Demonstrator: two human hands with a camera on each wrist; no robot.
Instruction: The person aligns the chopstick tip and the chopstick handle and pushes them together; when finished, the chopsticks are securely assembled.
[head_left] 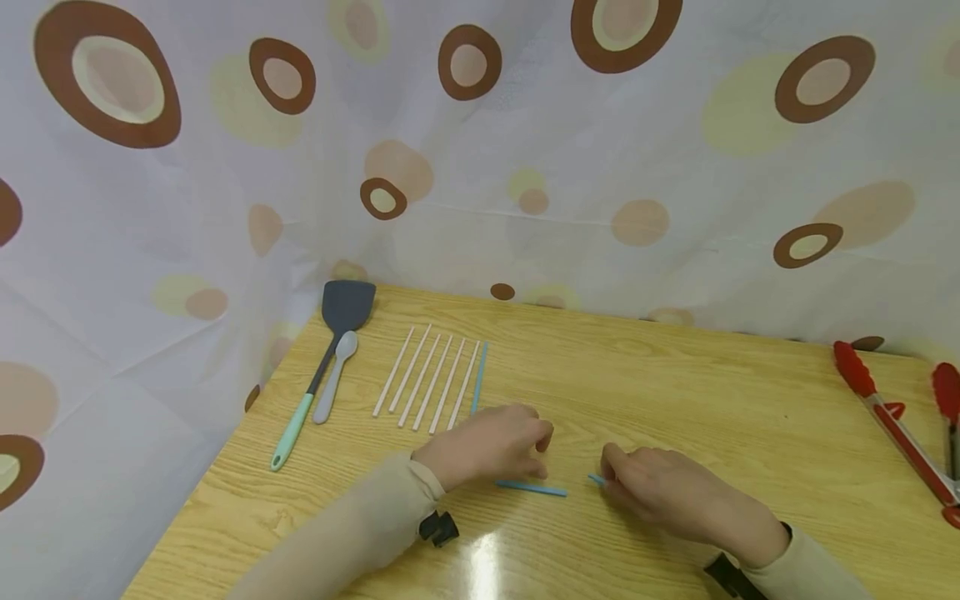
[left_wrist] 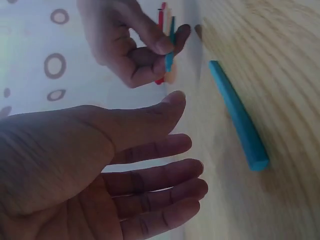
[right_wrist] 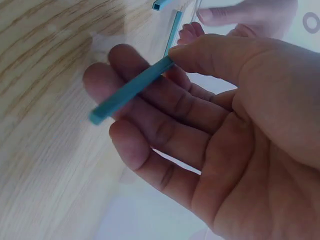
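My right hand [head_left: 663, 492] pinches a short blue stick [right_wrist: 132, 89] between thumb and fingers, above the wooden table. In the right wrist view the stick lies slantwise across the fingers, one end sticking out past them. My left hand [head_left: 487, 442] holds nothing, its fingers loosely spread in the left wrist view. Just below it, a second blue stick [left_wrist: 239, 117] lies flat on the table. Beyond the left hand, a longer-looking blue stick [head_left: 480, 375] closes the right end of a row of several pale sticks [head_left: 426, 383]; the left hand partly covers its near end.
A dark spatula [head_left: 348, 307] with a mint handle and a grey spoon [head_left: 336, 375] lie left of the row. Red-handled tongs [head_left: 903, 442] lie at the far right, with another red-tipped utensil [head_left: 948, 396] beside them. A patterned curtain [head_left: 480, 167] hangs behind the table.
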